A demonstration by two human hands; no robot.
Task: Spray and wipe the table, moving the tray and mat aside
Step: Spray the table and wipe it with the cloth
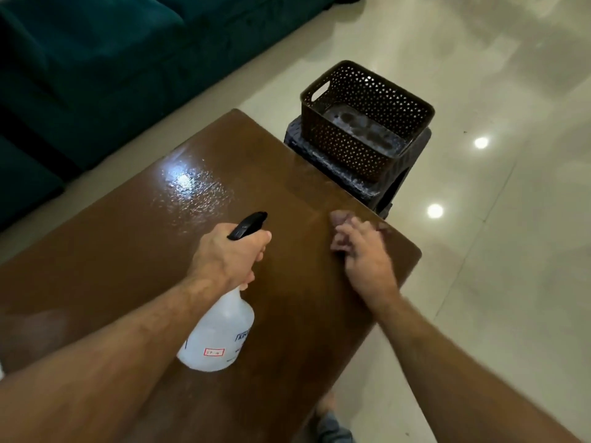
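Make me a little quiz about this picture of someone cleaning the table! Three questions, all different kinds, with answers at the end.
1. True or false: the left hand holds the spray bottle.
2. Where does the brown basket sit? A) on the table B) on a dark stool beside the table C) on the sofa
3. Fill in: the shiny wet patch lies on the table toward the green ____.

Key
1. True; its fingers wrap the neck under the black nozzle.
2. B; the stool stands on the floor at the table's edge.
3. Sofa.
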